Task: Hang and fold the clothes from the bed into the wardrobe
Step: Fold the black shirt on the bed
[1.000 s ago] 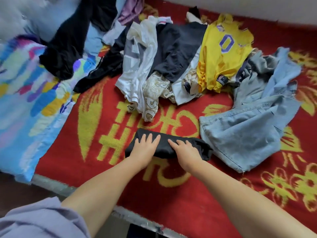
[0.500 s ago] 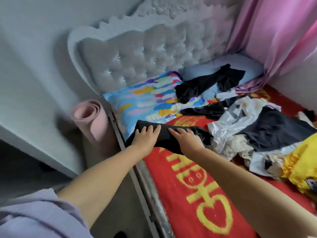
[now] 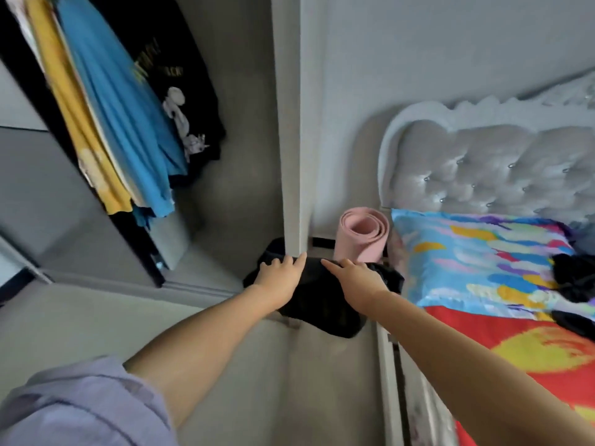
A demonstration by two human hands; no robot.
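Observation:
A folded black garment (image 3: 317, 294) hangs in the air between my two hands, over the floor between the bed and the wardrobe. My left hand (image 3: 280, 278) grips its left end, fingers over the top edge. Gripping the right end is my right hand (image 3: 357, 278), its fingers lying along the top. The thumbs are hidden under the cloth. The open wardrobe (image 3: 291, 123) is straight ahead and to the left, with a yellow top (image 3: 80, 123), a blue top (image 3: 128, 123) and a black printed shirt (image 3: 193, 91) hanging inside.
A rolled pink mat (image 3: 362, 233) stands between the wardrobe's side panel and the bed. On the right is the bed with its red and yellow blanket (image 3: 515, 349), a colourful pillow (image 3: 476, 259), a tufted grey headboard (image 3: 483, 162) and dark clothes (image 3: 576, 275).
Both hands lifted the folded black garment off the bed and carried it left. The view swung from the clothes pile past the headboard to the open wardrobe.

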